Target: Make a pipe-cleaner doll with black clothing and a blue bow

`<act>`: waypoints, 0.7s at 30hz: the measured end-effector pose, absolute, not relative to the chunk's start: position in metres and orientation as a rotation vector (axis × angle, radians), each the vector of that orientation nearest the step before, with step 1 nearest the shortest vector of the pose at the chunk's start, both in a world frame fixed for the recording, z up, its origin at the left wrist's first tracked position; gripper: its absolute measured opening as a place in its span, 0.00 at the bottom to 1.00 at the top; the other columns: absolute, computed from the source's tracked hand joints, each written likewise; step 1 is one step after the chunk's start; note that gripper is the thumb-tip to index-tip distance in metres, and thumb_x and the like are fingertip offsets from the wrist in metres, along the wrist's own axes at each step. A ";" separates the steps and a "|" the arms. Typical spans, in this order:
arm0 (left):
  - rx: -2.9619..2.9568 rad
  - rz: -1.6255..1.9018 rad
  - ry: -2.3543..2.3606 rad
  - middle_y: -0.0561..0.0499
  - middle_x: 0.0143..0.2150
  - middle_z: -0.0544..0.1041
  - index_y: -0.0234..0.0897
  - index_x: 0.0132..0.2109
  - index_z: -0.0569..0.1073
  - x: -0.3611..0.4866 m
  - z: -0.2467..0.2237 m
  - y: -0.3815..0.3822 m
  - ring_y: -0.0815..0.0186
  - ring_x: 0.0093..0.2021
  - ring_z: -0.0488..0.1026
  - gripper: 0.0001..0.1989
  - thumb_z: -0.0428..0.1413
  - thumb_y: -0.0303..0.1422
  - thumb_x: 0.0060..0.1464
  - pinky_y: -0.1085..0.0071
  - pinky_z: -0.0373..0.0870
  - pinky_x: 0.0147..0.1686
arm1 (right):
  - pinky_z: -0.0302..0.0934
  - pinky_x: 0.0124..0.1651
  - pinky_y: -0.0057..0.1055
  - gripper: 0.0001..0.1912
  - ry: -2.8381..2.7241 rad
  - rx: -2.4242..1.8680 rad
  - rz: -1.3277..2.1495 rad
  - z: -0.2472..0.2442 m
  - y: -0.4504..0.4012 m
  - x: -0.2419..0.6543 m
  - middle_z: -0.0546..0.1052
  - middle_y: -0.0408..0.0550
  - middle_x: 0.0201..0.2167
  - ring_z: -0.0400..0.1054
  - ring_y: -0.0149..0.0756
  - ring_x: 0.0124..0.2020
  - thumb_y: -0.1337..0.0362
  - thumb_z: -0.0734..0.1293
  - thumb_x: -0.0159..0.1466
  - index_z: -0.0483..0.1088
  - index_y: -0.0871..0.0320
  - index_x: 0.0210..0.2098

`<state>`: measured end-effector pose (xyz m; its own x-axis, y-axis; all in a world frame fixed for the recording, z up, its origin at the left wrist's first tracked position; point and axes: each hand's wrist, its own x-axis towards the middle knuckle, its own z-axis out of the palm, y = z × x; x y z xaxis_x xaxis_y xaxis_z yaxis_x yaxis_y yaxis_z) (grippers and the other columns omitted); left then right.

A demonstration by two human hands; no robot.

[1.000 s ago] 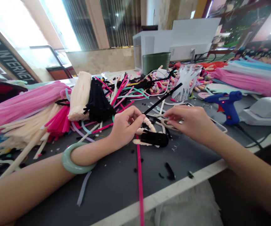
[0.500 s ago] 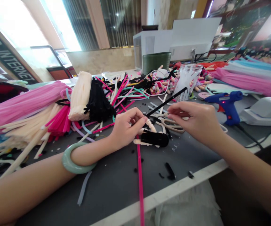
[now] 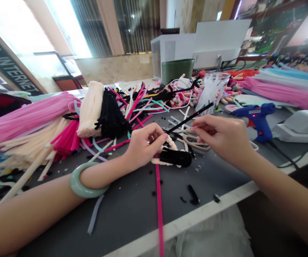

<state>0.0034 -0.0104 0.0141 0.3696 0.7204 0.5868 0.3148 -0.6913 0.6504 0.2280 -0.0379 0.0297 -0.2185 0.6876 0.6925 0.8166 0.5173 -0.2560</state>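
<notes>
My left hand (image 3: pixel 148 142), wearing a pale green bangle (image 3: pixel 77 181), is closed round a small pipe-cleaner figure. Coiled cream limbs (image 3: pixel 172 143) and a smooth black part (image 3: pixel 176 157) of it stick out to the right of the fingers. From the grip a black pipe cleaner (image 3: pixel 190 118) slants up to the right, and a long pink pipe cleaner (image 3: pixel 158 203) runs down over the table edge. My right hand (image 3: pixel 218 134) is bent in a pinch beside the black stem, apart from it; whatever its fingertips hold is too small to make out.
Behind the hands lie scissors (image 3: pixel 196 143) and a clear cup (image 3: pixel 214 91). A blue glue gun (image 3: pixel 259 119) with a lit red light stands at right. Bundles of pink (image 3: pixel 31 112), cream (image 3: pixel 91 109) and black (image 3: pixel 113 114) pipe cleaners fill the left. Black scraps (image 3: pixel 193 194) lie near the front edge.
The black pipe cleaner's free tip has dipped slightly. Both hands stay almost where they were.
</notes>
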 end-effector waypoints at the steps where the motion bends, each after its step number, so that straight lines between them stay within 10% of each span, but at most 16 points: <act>1: 2.206 1.263 0.897 0.56 0.22 0.68 0.34 0.28 0.68 0.003 0.014 -0.010 0.74 0.22 0.65 0.09 0.55 0.32 0.54 0.78 0.65 0.23 | 0.63 0.32 0.27 0.03 -1.964 -1.211 -0.222 0.029 -0.038 0.228 0.77 0.41 0.25 0.72 0.32 0.26 0.69 0.67 0.59 0.72 0.56 0.33; 13: 2.236 1.247 0.886 0.56 0.21 0.68 0.34 0.28 0.69 0.003 0.014 -0.010 0.74 0.21 0.66 0.08 0.55 0.31 0.54 0.77 0.64 0.23 | 0.67 0.38 0.27 0.22 -1.873 -1.182 -0.233 0.027 -0.040 0.227 0.80 0.38 0.32 0.76 0.33 0.30 0.68 0.67 0.60 0.65 0.51 0.53; 21: 2.293 1.274 0.828 0.55 0.22 0.70 0.34 0.29 0.70 0.002 0.013 -0.011 0.74 0.22 0.66 0.07 0.55 0.30 0.54 0.77 0.65 0.24 | 0.64 0.34 0.28 0.10 -1.930 -1.201 -0.398 0.026 -0.040 0.226 0.80 0.43 0.31 0.76 0.35 0.30 0.65 0.68 0.61 0.73 0.55 0.43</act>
